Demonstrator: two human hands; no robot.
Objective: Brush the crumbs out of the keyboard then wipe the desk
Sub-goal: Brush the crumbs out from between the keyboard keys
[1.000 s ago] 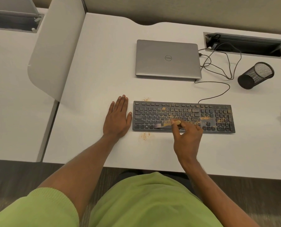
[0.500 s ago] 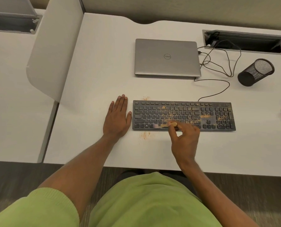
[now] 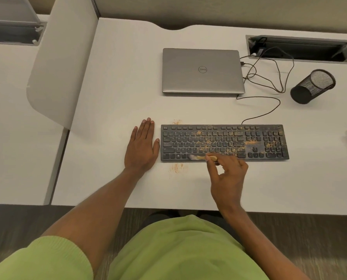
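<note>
Pinching the little brush point(image 3: 204, 158) in the fingers point(image 3: 210, 167) of our right hand point(image 3: 228, 180), we hold it on the bottom row of the keyboard point(image 3: 225, 142), hairs pointing left. The keyboard lies long from left to right on the surface point(image 3: 118, 98), and most crumbs point(image 3: 249, 142) sit right of the brush and further back, nearer our right hand; our left hand point(image 3: 141, 146) lies flat and open beside its left end. We count one keyboard, one brush and two crumb spots point(image 3: 176, 167) on the surface.
</note>
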